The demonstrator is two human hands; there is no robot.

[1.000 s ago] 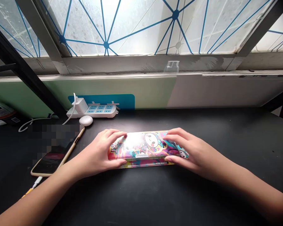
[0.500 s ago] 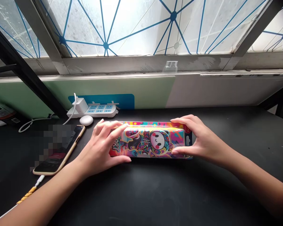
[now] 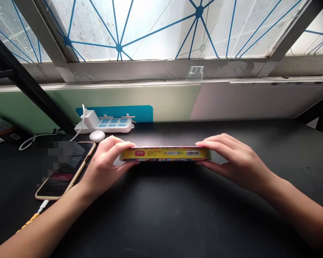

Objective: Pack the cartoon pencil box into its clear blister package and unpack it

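Two hands (image 3: 103, 163) (image 3: 235, 163) holding box (image 3: 165, 154), phone (image 3: 59, 183) near left forearm (image 3: 66, 211), power strip (image 3: 114, 125) beyond.

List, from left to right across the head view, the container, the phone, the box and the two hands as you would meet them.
Dark container with a label → phone → left hand → yellow-sided box → right hand.

On the box's (image 3: 165, 154) yellow side, a red label (image 3: 139, 153) reads "XPM".
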